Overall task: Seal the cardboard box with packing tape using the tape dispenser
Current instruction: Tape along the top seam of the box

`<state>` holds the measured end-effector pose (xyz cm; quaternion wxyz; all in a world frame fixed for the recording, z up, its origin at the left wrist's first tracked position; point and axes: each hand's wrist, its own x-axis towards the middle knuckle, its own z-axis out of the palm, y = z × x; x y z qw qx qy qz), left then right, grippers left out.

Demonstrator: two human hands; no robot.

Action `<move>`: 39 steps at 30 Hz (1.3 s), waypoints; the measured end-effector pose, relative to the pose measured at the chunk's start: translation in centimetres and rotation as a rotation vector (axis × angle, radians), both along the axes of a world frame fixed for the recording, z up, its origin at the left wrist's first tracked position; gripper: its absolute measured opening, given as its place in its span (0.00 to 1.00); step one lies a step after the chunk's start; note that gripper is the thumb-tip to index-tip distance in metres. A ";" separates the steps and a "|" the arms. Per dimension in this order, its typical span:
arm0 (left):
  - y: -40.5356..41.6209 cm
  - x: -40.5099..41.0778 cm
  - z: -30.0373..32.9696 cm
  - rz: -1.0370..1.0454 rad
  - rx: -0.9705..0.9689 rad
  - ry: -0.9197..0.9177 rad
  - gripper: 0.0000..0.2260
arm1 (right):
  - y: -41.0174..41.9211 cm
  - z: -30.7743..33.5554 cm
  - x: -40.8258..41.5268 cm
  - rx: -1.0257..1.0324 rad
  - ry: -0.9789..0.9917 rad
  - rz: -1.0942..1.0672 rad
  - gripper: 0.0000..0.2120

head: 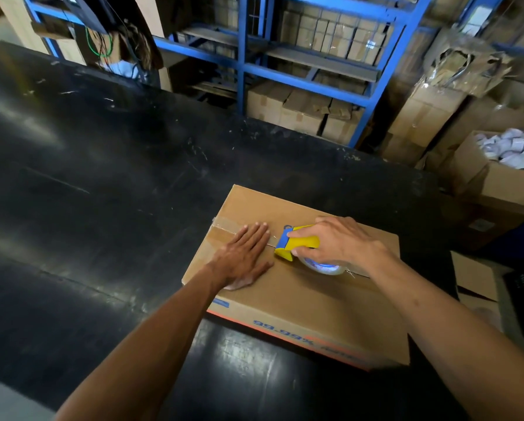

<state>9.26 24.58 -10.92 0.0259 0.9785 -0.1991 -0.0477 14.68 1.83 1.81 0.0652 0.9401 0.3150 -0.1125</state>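
Note:
A flat brown cardboard box (312,302) lies on the black table, flaps closed. A strip of clear packing tape (224,227) covers the left end of its centre seam and wraps over the left edge. My left hand (244,258) lies flat, fingers apart, pressing on the taped part of the lid. My right hand (336,241) grips a yellow and blue tape dispenser (297,243) with a clear tape roll, set on the seam just right of my left fingertips. The seam to the right of the dispenser is bare.
The black table (103,192) stretches far to the left and back. Blue metal shelving (300,71) with cartons stands behind it. An open carton of small white packets (509,150) sits at the right, with more cardboard below it.

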 end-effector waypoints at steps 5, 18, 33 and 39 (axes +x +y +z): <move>0.0 0.0 0.4 0.008 -0.011 0.001 0.34 | -3.4 0.7 0.5 -0.031 -0.027 0.084 0.24; -3.0 -0.5 0.5 0.084 0.028 0.003 0.37 | -10.1 0.2 0.2 -0.095 0.009 0.041 0.25; -13.0 -0.5 -0.9 -0.009 -0.018 -0.006 0.44 | -9.4 -0.2 1.1 -0.049 0.015 0.021 0.24; -12.7 -0.6 -0.7 -0.020 -0.015 -0.025 0.43 | -10.2 0.2 0.8 -0.055 0.027 0.030 0.26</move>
